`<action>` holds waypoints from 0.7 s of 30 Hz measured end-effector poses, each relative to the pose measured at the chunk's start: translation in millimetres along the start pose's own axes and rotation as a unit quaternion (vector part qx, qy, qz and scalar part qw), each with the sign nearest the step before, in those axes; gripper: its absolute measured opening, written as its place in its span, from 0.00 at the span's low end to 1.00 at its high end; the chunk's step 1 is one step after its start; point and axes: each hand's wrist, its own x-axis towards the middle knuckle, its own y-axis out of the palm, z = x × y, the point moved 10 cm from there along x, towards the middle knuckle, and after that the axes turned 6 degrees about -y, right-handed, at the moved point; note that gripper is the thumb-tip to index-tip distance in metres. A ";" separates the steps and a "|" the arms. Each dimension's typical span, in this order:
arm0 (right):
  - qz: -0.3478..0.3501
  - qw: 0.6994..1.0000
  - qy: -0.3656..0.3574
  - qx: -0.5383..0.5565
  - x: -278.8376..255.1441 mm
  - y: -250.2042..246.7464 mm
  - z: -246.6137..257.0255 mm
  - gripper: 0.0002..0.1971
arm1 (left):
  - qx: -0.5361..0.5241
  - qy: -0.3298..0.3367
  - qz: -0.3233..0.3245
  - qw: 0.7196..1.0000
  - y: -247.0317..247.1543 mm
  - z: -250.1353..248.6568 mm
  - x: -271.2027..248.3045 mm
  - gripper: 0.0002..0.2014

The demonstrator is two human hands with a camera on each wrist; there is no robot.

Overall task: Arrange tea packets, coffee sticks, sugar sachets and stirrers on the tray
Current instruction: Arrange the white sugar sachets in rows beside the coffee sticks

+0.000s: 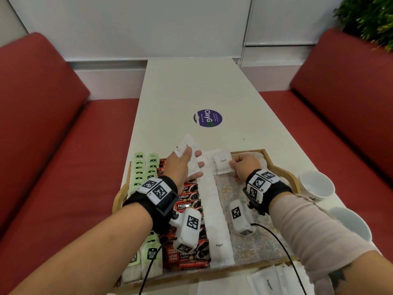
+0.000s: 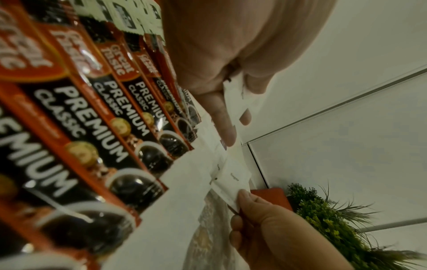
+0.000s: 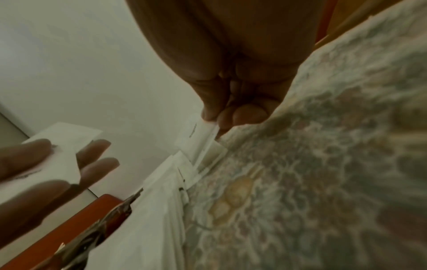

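Wooden tray [image 1: 282, 169] on white worktop [image 1: 191, 86], nr edge closest to the person. Patterned liner [image 1: 251, 243] covers tray floor, bare on R half.

Tray contents, L to R: green tea packets [image 1: 142, 167] in two overlapped columns at 9 o'clock side; red/black coffee sticks [image 1: 187, 199] stacked in a column beside them; white sugar sachets [image 1: 219, 231] in an overlapped column down the centre, 12 to 6 o'clock.

L hand [image 1: 180, 167] over far end of coffee column, fingers [image 2: 227, 127] spread and nearly straight, thumb pressing a loose bunch of sugar sachets [image 1: 187, 145] against them; bunch sticks out past tray rim toward 12 o'clock.

R hand [image 1: 244, 165] at 12 o'clock end of sachet column, fingers [image 3: 242, 113] curled, thumb + fingertips pinching R edge of a single sachet [image 1: 222, 163]. That sachet lies on top end of column; cannot tell if fully flat.

More sachets [image 1: 270, 282] lie loose on worktop at 5 o'clock, outside tray. Two white cups [image 1: 316, 186] at 3 o'clock beside tray. Purple round sticker [image 1: 208, 118] on worktop at 12 o'clock. Red sofa seats [image 1: 53, 145] either side.
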 end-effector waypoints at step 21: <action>0.041 0.985 0.017 -0.169 6.0 17.2 2.2 0.13 | -0.028 -0.038 0.030 0.998 2.5 8.0 3.2 0.15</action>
